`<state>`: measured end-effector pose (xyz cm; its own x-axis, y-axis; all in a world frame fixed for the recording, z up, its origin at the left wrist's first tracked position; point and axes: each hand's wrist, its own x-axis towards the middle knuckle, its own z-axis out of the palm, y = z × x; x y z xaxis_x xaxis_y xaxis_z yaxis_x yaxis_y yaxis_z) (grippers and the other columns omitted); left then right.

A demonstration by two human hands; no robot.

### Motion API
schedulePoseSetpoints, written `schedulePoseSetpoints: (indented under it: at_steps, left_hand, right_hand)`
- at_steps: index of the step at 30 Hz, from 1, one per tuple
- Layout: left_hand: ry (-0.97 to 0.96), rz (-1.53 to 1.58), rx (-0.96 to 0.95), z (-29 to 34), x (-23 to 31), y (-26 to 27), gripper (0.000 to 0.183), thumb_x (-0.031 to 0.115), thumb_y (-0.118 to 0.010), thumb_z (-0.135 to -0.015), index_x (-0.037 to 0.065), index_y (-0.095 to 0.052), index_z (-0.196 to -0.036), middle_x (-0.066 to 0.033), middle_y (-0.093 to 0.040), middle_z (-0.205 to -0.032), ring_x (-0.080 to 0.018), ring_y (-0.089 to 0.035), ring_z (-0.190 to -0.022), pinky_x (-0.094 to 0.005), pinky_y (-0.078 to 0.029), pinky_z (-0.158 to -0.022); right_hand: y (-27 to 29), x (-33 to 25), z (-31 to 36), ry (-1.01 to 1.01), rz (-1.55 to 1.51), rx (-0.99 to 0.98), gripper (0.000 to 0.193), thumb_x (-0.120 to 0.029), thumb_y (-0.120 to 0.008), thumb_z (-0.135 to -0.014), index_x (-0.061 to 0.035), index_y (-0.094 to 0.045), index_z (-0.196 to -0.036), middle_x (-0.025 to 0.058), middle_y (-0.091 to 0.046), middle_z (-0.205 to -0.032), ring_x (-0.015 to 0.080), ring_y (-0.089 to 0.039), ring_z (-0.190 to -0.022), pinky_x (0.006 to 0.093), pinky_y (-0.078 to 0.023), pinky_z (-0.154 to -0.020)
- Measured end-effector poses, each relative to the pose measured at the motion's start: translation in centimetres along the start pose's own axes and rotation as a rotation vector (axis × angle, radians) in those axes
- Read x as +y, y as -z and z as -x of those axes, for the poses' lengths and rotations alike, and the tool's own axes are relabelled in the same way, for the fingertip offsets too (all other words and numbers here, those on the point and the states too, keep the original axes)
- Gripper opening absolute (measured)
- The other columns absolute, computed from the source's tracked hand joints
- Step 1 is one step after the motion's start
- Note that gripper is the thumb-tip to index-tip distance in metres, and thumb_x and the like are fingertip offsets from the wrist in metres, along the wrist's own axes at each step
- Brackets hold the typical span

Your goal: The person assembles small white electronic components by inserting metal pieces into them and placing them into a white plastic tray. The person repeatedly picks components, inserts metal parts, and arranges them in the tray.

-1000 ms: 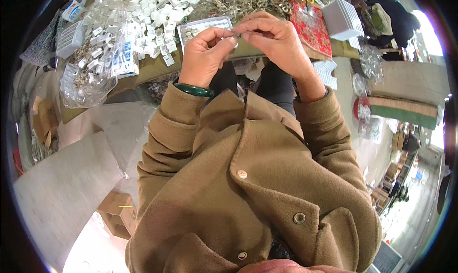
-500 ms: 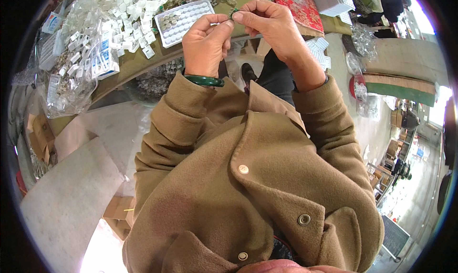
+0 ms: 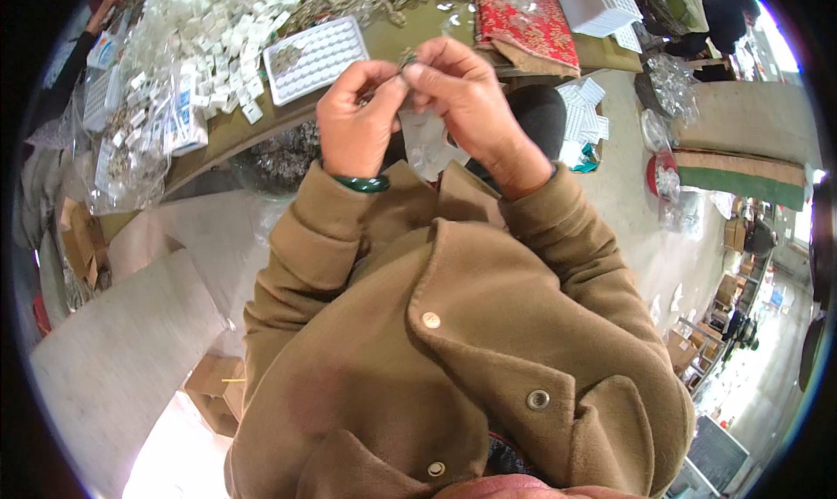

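My left hand (image 3: 356, 115) and my right hand (image 3: 466, 98) meet at the table's near edge, with thumbs and fingers pinched. Between the fingertips they share a small greenish metallic piece (image 3: 407, 60), too small to name. A dark green bangle (image 3: 362, 183) circles my left wrist. Just left of the hands, on the table, lies a white plastic tray (image 3: 357, 41) with rows of round hollows. Several small grey-brown pieces (image 3: 288, 59) sit in its left part.
A heap of small white boxes (image 3: 231, 41) covers the table's left. Metal chains (image 3: 384, 6) lie at the back. To the right are a red patterned cloth (image 3: 527, 20) and stacked white trays (image 3: 597, 2). Another person's hand (image 3: 106, 6) shows at far left.
Both hands have come down and slightly left in the picture, nearer to my body, still pinching the small piece. Another person's hand and dark sleeve have appeared at far left.
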<state>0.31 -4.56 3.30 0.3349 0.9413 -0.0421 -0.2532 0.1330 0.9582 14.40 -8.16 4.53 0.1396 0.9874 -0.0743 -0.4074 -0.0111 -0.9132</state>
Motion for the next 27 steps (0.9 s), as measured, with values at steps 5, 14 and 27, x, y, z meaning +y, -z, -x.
schedulePoseSetpoints:
  at_steps: [5, 14, 27]
  left_hand:
    - [0.175, -0.049, 0.022, 0.0, -0.3, 0.4, 0.006, 0.009, -0.063, -0.09, 0.004, -0.065, -0.093, 0.0025, -0.061, -0.073, -0.0013, -0.047, -0.056, -0.0174, -0.037, -0.048]
    - [0.152, -0.21, -0.053, 0.3, -1.0, 1.6, 0.006, 0.006, -0.065, -0.09, 0.001, -0.066, -0.094, -0.0014, -0.067, -0.084, -0.0056, -0.058, -0.069, -0.021, -0.049, -0.062]
    - [-0.038, -0.9, 0.689, -1.2, -0.2, 13.8, 0.016, 0.015, -0.071, -0.086, 0.002, -0.065, -0.09, -0.0005, -0.061, -0.078, -0.0073, -0.055, -0.063, -0.0237, -0.047, -0.058]
  right_hand:
    - [0.6, 0.8, -0.5, 0.022, -0.216, -0.034, 0.011, -0.004, -0.065, -0.089, -0.0032, -0.057, -0.096, 0.0033, -0.062, -0.081, 0.0112, -0.065, -0.07, 0.0242, -0.055, -0.06]
    - [1.5, 1.4, -2.9, -0.166, -0.142, -0.125, 0.007, -0.006, -0.057, -0.093, -0.006, -0.052, -0.098, 0.0008, -0.055, -0.079, 0.0086, -0.052, -0.066, 0.0234, -0.043, -0.057]
    - [-0.3, 5.1, -4.4, -0.217, -0.152, -0.207, 0.008, -0.006, -0.059, -0.092, -0.0074, -0.051, -0.093, -0.005, -0.05, -0.071, 0.0042, -0.047, -0.062, 0.0208, -0.039, -0.058]
